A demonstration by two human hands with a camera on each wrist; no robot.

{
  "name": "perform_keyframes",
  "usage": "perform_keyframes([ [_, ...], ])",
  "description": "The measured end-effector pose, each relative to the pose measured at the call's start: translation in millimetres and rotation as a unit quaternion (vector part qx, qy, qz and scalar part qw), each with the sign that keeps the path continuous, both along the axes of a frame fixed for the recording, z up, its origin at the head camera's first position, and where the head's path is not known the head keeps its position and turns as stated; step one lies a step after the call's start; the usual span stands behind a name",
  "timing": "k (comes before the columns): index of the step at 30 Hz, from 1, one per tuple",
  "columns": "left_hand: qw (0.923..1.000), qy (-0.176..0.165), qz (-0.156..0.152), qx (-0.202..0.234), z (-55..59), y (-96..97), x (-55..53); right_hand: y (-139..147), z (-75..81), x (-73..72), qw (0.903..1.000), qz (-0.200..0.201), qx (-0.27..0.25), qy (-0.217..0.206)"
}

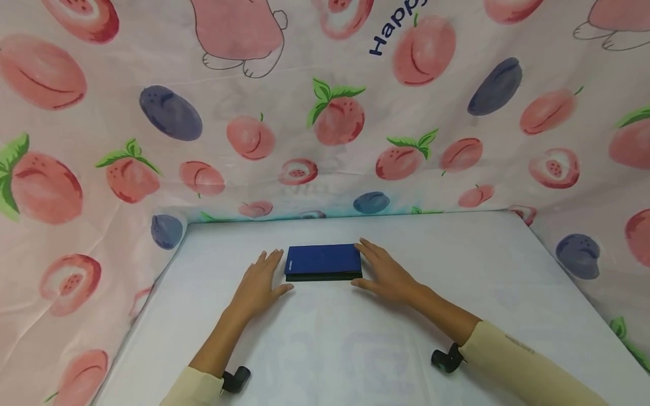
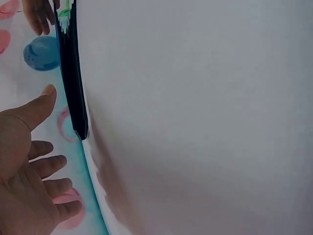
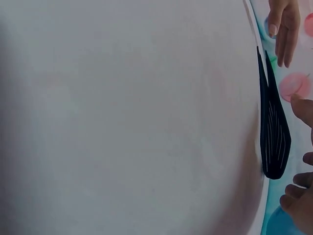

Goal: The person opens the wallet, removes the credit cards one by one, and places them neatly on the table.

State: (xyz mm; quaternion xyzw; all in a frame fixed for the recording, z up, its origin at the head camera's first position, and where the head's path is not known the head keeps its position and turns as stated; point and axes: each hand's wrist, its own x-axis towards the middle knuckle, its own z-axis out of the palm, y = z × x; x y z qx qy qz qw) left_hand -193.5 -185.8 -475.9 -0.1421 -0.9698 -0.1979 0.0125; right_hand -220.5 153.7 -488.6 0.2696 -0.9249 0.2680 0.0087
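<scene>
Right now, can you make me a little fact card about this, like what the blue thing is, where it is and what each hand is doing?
Main thing: blue wallet-like case
Place: lying on the white table, between the hands
Marking: small white lettering near its left end, too small to read
Left hand: fingers spread, beside the case's left end, not touching
Right hand: beside the right end, fingertips close to a corner; touch unclear
Sleeves: beige
Backdrop: cloth printed with peaches
</scene>
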Motion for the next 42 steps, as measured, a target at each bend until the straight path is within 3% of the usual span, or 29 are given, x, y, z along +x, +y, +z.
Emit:
perform_keyframes([
  [7, 0.9997, -0.018, -0.014, 0.003, -4.3, 4.0, -10.0, -6, 4.0, -13.0, 0.9999, 0.009, 0.008, -0.002],
  [14, 0.9995, -0.003, -0.03, 0.005, -7.1, 11.5, -18.8, -6, 1.3, -23.7, 0.9995, 0.019, 0.023, 0.006],
  [26, 0.9986, -0.015, -0.05, -0.005, -7.5, 9.9, -29.6, -2, -6.6, -31.5, 0.9992, 0.028, 0.027, -0.006],
  [32, 0.9979, -0.027, -0.058, -0.006, -7.2, 12.1, -31.5, -3, -6.0, -31.5, 0.999, 0.035, 0.029, -0.007],
  [38, 0.9958, -0.027, -0.08, -0.034, -6.0, 12.9, -29.5, -6, -5.3, -31.8, 0.9986, 0.037, 0.039, -0.001],
  [42, 0.9962, -0.042, -0.073, -0.025, -4.7, 13.5, -26.3, -7, -5.6, -32.8, 0.9983, 0.036, 0.047, 0.003],
])
